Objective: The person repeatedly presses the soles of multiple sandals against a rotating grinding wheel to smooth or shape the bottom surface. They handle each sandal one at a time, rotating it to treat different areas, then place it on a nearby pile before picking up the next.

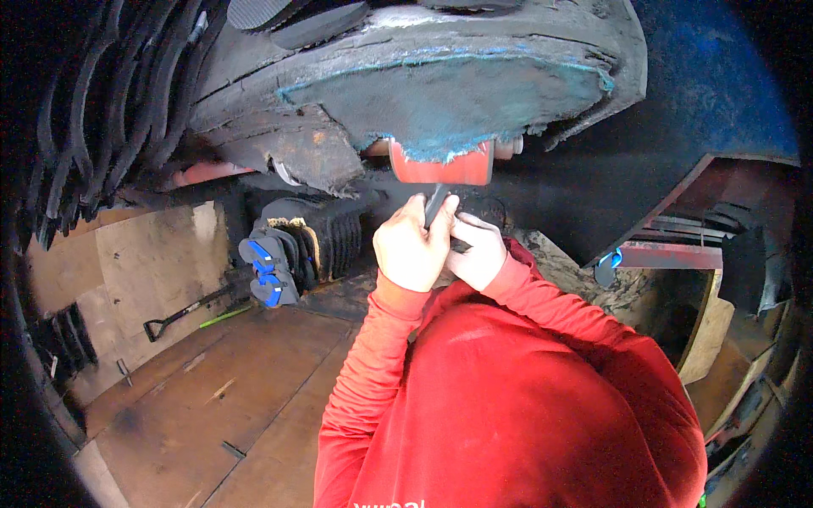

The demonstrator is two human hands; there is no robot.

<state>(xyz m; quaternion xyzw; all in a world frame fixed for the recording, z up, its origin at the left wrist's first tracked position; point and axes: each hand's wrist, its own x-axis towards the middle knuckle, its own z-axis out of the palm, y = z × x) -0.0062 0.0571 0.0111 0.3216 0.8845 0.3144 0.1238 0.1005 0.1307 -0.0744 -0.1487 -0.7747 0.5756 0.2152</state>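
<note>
Both of my hands are together in the middle, just below a red sanding wheel (440,173). My left hand (412,244) is closed, thumb and fingers pinching a thin dark shoe sole (436,206) seen nearly edge-on. My right hand (477,251) grips the same sole from the other side, its fingers partly hidden behind the left hand. The sole's far end reaches up to the lower face of the wheel and appears to touch it. A dusty teal cloth flap (457,102) hangs over the wheel's top from a grey, worn hood.
Many dark soles (93,102) hang at upper left. Sandals with blue straps (269,269) stand by a row of black soles (343,241) left of the wheel. A dark sloping panel (627,178) is at right. A long-handled tool (190,313) leans near the brown floor (203,398).
</note>
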